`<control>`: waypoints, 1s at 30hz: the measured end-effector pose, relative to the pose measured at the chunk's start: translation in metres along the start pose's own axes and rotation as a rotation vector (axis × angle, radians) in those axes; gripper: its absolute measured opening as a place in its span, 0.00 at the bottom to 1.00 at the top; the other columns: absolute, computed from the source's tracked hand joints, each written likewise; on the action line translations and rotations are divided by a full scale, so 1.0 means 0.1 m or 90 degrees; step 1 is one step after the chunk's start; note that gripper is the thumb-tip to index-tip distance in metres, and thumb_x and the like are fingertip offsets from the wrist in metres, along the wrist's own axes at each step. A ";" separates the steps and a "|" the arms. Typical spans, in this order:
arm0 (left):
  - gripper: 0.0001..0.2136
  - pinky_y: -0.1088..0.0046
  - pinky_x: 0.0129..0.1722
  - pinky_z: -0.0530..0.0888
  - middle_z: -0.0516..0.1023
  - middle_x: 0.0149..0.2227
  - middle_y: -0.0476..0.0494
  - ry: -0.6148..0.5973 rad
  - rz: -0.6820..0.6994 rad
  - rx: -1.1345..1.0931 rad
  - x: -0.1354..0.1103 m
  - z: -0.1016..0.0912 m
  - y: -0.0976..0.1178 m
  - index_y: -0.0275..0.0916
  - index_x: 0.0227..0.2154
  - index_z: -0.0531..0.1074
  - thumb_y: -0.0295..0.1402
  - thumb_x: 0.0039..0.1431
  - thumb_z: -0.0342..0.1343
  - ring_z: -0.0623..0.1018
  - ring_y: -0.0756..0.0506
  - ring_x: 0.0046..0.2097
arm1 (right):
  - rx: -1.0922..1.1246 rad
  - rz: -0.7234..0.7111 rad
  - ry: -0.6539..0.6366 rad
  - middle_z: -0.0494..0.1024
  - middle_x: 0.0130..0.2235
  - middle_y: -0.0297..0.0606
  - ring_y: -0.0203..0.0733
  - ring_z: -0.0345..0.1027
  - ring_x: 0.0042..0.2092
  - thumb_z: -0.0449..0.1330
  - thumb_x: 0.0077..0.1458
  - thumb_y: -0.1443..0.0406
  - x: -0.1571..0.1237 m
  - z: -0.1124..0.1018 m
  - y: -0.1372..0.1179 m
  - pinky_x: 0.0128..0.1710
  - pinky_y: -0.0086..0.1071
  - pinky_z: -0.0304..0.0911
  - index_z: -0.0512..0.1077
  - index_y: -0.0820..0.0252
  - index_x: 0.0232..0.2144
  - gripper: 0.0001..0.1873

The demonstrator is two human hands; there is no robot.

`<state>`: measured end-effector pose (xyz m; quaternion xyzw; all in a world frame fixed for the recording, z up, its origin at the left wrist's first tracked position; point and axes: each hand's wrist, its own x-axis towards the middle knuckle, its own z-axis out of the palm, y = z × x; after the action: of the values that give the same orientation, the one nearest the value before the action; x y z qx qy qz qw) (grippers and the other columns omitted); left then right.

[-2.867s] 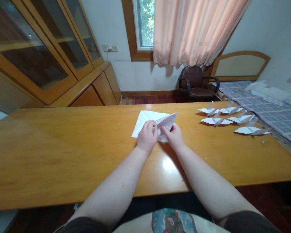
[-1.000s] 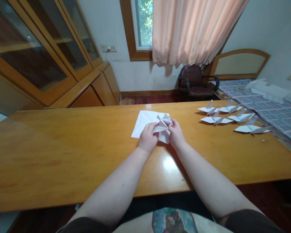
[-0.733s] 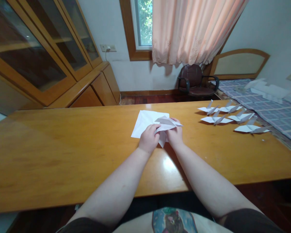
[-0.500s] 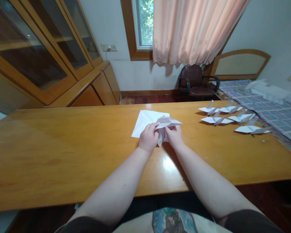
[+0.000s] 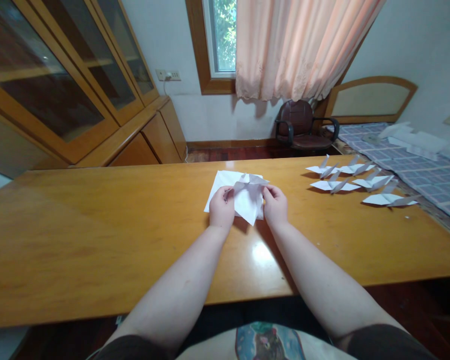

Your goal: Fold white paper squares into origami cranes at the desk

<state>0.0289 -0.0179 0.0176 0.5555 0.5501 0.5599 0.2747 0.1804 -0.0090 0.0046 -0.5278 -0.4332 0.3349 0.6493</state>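
Between my two hands is a partly folded piece of white paper (image 5: 248,198), with creased flaps at its top and a point hanging down toward me. My left hand (image 5: 222,206) pinches its left side, fingers curled in. On the opposite edge, my right hand (image 5: 276,206) grips the paper with thumb and fingertips. Beneath it, a flat white sheet (image 5: 218,186) lies on the table, partly covered by the held paper and my hands.
Several folded paper cranes (image 5: 335,186) stand at the right of the wooden table (image 5: 116,240). Beyond the table are an armchair (image 5: 300,125) and a bed with a checked cover (image 5: 375,145). A glass-fronted cabinet (image 5: 108,115) stands at left.
The folded paper has turned from nearly level to hanging with a broad face toward me. My hands have spread apart to its two side edges.
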 end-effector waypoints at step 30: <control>0.29 0.69 0.38 0.73 0.78 0.41 0.40 -0.174 -0.272 -0.354 0.08 0.06 0.00 0.37 0.54 0.63 0.27 0.46 0.60 0.78 0.46 0.38 | -0.338 -0.499 -0.114 0.78 0.46 0.42 0.47 0.70 0.50 0.58 0.50 0.69 0.01 -0.14 -0.06 0.52 0.45 0.65 0.74 0.54 0.41 0.14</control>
<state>0.0324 -0.0084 0.0192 0.4022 0.4388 0.5386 0.5963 0.1937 -0.0147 0.0098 -0.4414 -0.7242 -0.0131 0.5296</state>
